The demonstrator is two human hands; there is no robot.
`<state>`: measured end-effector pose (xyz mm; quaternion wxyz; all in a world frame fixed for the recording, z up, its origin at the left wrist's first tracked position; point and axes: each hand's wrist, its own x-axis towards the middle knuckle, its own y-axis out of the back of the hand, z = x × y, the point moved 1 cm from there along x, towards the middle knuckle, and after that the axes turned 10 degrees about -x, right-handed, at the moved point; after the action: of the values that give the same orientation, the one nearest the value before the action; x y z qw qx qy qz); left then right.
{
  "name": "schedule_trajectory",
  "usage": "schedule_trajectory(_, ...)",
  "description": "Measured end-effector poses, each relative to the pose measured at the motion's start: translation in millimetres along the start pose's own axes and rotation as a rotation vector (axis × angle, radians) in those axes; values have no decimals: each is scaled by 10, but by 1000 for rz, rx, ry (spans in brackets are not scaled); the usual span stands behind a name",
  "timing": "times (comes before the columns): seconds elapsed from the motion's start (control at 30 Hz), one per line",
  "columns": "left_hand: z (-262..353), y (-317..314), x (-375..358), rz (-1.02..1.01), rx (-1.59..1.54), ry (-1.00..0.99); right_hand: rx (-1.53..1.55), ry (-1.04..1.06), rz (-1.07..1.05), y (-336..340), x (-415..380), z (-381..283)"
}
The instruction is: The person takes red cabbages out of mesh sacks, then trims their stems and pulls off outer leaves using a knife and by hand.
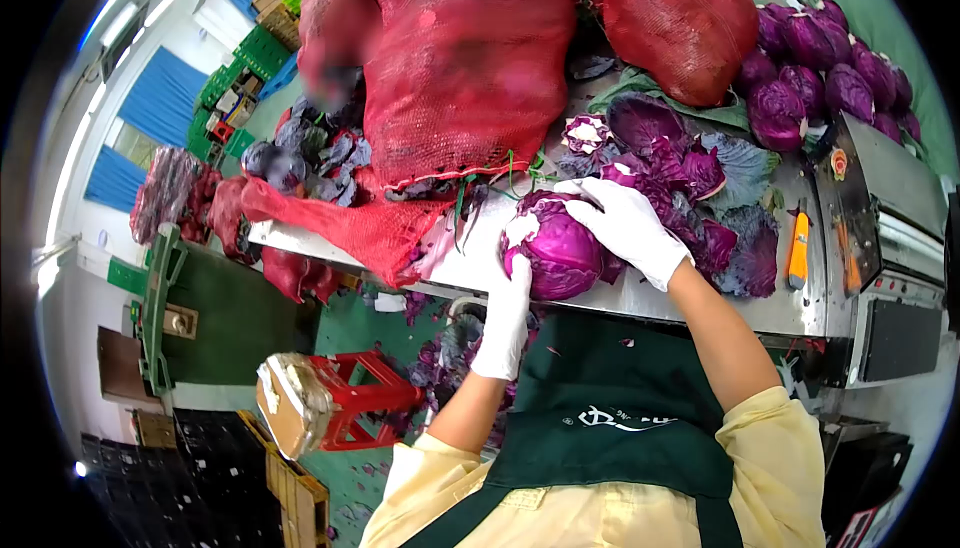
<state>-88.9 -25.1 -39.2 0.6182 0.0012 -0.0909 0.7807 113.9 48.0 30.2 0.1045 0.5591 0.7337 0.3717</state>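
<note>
A round red cabbage [562, 256] rests at the front edge of the steel table [640, 300], its pale cut patch facing left. Both white-gloved hands are on it. My left hand [503, 310] holds its left side, with the thumb against the lower left of the head. From the upper right, my right hand [630, 225] lies over the top, fingers curved round it. Loose purple leaves [715, 248] lie just right of the cabbage. Behind it stands a large red mesh sack [465, 68], and a flattened red net [350, 233] lies to the left.
Trimmed cabbages [800, 88] are piled at the back right, near another red sack [680, 28]. An orange-handled knife [798, 246] lies on the right of the table. Below left are a red stool [365, 398] and fallen leaves [440, 363] on the floor.
</note>
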Motion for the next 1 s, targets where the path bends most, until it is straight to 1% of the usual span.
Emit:
schedule_trajectory(0.03,111,-25,80,-32,53,-102,66,6,-5,44,-23,-12)
schedule_trajectory(0.07,216,-72,114,-10,126,-158,-20,18,49,63,-97,-3)
schedule_trajectory(0.1,248,11,228,-87,260,-234,-13,14,65,64,-160,2)
schedule_trajectory(0.17,444,-60,345,-160,250,-305,-39,-22,47,90,-263,-10)
schedule_trajectory(0.2,418,-58,397,-166,327,-303,-158,0,106,80,-296,-12)
schedule_trajectory(0.23,375,-75,440,-144,309,-296,-241,9,180,106,-350,-101)
schedule_trajectory(0.33,373,-107,409,-87,295,-268,-291,-42,130,196,-437,-252)
schedule_trajectory(0.4,432,-108,327,-166,469,-301,-440,63,117,159,-484,-236)
schedule_trajectory(0.5,447,-172,240,-197,402,-284,-456,55,61,130,-510,-249)
schedule_trajectory(0.53,458,-174,235,-193,401,-281,-438,116,140,118,-501,-249)
schedule_trajectory(0.57,473,-176,239,-188,352,-237,-439,117,137,100,-505,-234)
schedule_trajectory(0.6,481,-172,251,-184,303,-196,-458,118,184,88,-506,-217)
schedule_trajectory(0.63,463,-152,270,-183,302,-197,-478,118,232,89,-500,-222)
schedule_trajectory(0.67,425,-123,288,-193,373,-231,-479,120,231,100,-506,-245)
schedule_trajectory(0.7,423,-118,295,-203,443,-264,-512,108,174,126,-511,-299)
schedule_trajectory(0.73,421,-117,289,-203,441,-263,-545,94,117,134,-515,-329)
schedule_trajectory(0.83,455,-141,276,-212,373,-268,-594,125,155,14,-514,-254)
schedule_trajectory(1.0,455,-140,263,-214,378,-266,-684,123,112,-20,-449,-246)
